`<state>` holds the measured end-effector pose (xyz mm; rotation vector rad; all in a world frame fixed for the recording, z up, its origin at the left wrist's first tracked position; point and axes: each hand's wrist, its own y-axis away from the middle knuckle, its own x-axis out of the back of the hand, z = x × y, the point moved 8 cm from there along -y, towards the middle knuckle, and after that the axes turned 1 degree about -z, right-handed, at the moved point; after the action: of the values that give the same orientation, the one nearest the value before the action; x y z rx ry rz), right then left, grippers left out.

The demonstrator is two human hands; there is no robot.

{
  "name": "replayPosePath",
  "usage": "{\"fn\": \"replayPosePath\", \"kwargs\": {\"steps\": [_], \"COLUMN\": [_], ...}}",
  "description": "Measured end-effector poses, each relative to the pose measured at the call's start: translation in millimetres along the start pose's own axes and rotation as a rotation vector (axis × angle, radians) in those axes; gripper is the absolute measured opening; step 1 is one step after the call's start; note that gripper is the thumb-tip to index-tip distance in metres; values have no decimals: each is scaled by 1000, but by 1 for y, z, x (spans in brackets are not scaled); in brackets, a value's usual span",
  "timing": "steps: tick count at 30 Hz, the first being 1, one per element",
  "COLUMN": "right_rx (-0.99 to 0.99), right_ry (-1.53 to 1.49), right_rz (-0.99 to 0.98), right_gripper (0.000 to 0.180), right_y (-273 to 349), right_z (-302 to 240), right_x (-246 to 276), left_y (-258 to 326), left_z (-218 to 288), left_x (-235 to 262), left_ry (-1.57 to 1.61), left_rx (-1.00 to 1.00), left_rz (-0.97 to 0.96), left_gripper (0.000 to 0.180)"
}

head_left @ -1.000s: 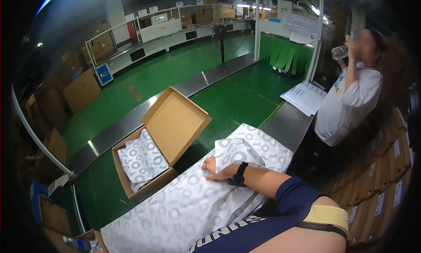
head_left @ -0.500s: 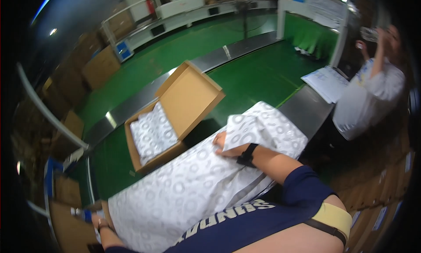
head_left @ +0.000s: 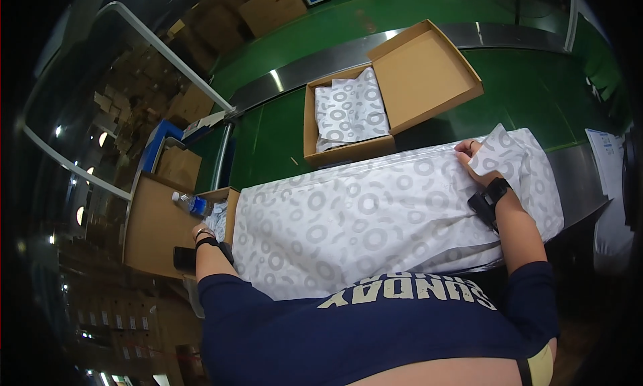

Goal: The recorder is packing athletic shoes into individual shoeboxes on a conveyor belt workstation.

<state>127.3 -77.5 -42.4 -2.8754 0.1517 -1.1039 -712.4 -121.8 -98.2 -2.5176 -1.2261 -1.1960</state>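
A broad stack of white wrapping paper (head_left: 362, 218) with grey rings and dashes lies before me. My right hand (head_left: 470, 160) is at its far edge toward the right, fingers bent on the paper, and a raised paper flap hides part of the hand. My left hand (head_left: 201, 232) is by a small open cardboard box (head_left: 231, 215) at the stack's left end; its fingers are mostly hidden. Just beyond that hand, a clear plastic bottle (head_left: 193, 203) with a blue label and white cap lies tilted over crumpled contents in the box.
Beyond the stack, an open brown carton (head_left: 429, 78) holds folded patterned paper (head_left: 351, 111) on a green surface. A metal rail (head_left: 288, 81) runs behind it. A white frame (head_left: 174, 58) stands at left. Printed sheets (head_left: 605, 165) hang at far right.
My view has swung left, so the carton and paper stack appear farther right. The person at the right is largely out of view. My right hand remains at the paper's far edge.
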Motion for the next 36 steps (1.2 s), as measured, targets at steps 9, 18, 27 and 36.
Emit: {"fn": "replayPosePath", "kwargs": {"steps": [9, 18, 27, 36], "right_rx": [14, -39, -66, -60], "right_ry": [-176, -82, -227, -257], "right_rz": [-3, -54, -18, -39], "right_gripper": [18, 22, 20, 18], "right_y": [-7, -9, -5, -8], "right_z": [11, -11, -2, -5], "right_x": [-6, -8, -5, -5], "left_y": [67, 18, 436, 418], "left_z": [-41, -1, 352, 327], "left_x": [28, 191, 383, 450], "left_ry": [376, 2488, 947, 1518], "left_rx": [206, -356, -1678, -1145], "left_rz": [-105, 354, 420, 1278], "left_gripper": [31, 26, 31, 76]}}
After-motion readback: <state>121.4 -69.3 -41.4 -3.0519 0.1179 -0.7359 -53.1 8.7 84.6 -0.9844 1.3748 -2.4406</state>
